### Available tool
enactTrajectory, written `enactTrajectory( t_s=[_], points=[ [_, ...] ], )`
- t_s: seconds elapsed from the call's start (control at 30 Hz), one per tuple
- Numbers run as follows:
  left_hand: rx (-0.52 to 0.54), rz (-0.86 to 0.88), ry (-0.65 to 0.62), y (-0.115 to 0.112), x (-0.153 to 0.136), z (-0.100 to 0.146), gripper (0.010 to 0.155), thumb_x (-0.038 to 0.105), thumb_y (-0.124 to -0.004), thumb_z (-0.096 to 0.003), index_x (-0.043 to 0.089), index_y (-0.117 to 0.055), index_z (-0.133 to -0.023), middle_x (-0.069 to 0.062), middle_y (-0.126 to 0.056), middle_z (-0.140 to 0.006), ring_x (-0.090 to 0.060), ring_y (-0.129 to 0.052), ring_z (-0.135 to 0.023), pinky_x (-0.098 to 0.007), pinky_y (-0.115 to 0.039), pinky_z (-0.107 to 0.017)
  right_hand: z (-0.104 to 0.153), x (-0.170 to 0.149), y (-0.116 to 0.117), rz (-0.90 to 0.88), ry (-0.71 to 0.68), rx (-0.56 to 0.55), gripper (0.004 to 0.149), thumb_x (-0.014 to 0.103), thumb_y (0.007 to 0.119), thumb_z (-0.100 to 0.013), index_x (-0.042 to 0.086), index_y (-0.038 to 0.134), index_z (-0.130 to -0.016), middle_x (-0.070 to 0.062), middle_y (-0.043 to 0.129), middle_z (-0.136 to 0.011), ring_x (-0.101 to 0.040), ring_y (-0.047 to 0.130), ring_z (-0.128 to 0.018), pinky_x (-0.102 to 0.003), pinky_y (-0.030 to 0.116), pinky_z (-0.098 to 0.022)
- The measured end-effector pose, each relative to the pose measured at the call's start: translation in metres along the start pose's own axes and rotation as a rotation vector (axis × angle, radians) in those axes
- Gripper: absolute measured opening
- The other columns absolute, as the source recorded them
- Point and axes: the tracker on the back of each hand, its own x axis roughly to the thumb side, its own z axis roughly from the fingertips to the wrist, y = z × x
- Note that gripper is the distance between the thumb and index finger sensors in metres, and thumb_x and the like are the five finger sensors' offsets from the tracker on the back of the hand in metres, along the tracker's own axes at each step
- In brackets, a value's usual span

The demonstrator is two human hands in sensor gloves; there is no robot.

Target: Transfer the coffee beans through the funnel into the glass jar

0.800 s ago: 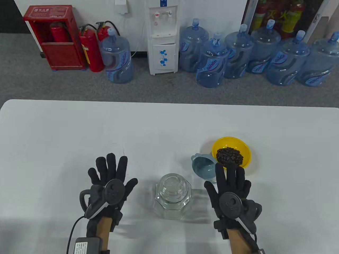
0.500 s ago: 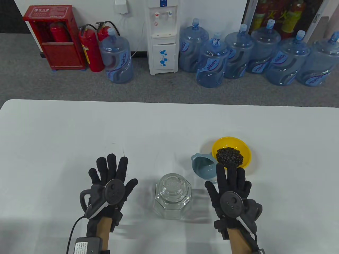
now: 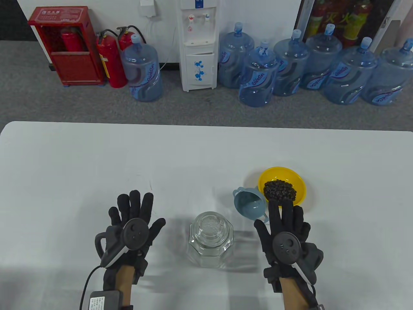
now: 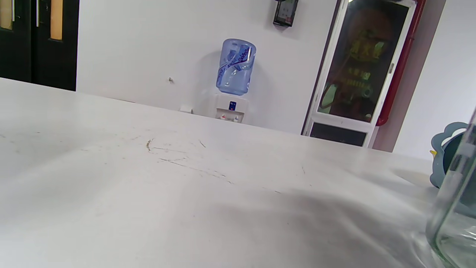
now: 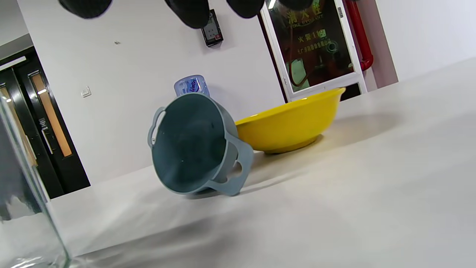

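My left hand (image 3: 130, 231) hovers flat over the table (image 3: 96, 168) with fingers spread, holding nothing. My right hand (image 3: 285, 239) is also flat and empty, fingers stretched forward and only slightly apart. The jar (image 3: 211, 239) stands between my hands, lid on. The funnel (image 3: 250, 203) lies on its side just ahead and left of my right fingertips (image 5: 193, 13), leaning against the bowl (image 3: 298, 184). The beans (image 3: 280, 190) sit heaped in that bowl, straight ahead of my right fingers.
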Motion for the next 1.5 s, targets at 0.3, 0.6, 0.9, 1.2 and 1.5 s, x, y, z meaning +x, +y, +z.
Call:
enactTrajectory(
  t_s=[0.3, 0.6, 0.9, 1.2, 1.5],
  points=[
    [0.036, 0.094, -0.143, 0.029, 0.037, 0.01, 0.077, 0.068, -0.052, -0.0529, 0.034, -0.033, -0.119, -0.009, -0.026, -0.125, -0.042, -0.021, -0.116, -0.066, -0.036, -0.079, 0.0, -0.002, -0.002, -0.016, 0.004, 0.001, 0.075, 0.068, 0.046, -0.064, 0.028, 0.034, -0.126, -0.017, 0.019, -0.13, -0.05, 0.022, -0.115, -0.074, 0.03, -0.074],
    [-0.062, -0.106, -0.428, 0.044, 0.138, 0.007, 0.078, 0.072, -0.055, -0.0495, 0.039, -0.039, -0.118, -0.005, -0.049, -0.126, -0.04, -0.057, -0.117, -0.066, -0.051, -0.079, 0.0, -0.002, -0.001, -0.031, 0.007, 0.015, 0.074, 0.067, 0.046, -0.065, 0.028, 0.034, -0.126, -0.018, 0.019, -0.13, -0.05, 0.023, -0.115, -0.074, 0.031, -0.074],
    [-0.033, -0.315, -0.519, 0.029, 0.162, 0.002, 0.08, 0.072, -0.059, -0.0494, 0.034, -0.041, -0.117, -0.009, -0.061, -0.116, -0.035, -0.074, -0.1, -0.058, -0.06, -0.077, 0.0, -0.007, 0.0, -0.073, 0.022, 0.03, 0.074, 0.067, 0.046, -0.065, 0.027, 0.033, -0.126, -0.018, 0.019, -0.13, -0.05, 0.023, -0.114, -0.074, 0.032, -0.074],
    [0.063, -0.256, -0.593, 0.035, 0.162, 0.004, 0.076, 0.069, -0.058, -0.0499, 0.031, -0.048, -0.115, -0.014, -0.07, -0.106, -0.03, -0.082, -0.081, -0.058, -0.065, -0.071, -0.001, -0.012, 0.001, -0.08, 0.046, 0.018, 0.074, 0.066, 0.047, -0.065, 0.027, 0.034, -0.126, -0.019, 0.019, -0.129, -0.051, 0.024, -0.114, -0.074, 0.033, -0.074],
    [0.215, -0.211, -0.441, 0.095, 0.125, 0.008, 0.074, 0.069, -0.056, -0.0505, 0.037, -0.046, -0.116, -0.016, -0.072, -0.104, -0.027, -0.086, -0.072, -0.056, -0.069, -0.064, -0.001, -0.017, 0.002, -0.085, 0.073, 0.024, 0.074, 0.066, 0.046, -0.066, 0.026, 0.034, -0.126, -0.019, 0.02, -0.129, -0.051, 0.025, -0.114, -0.074, 0.033, -0.074]
  ],
)
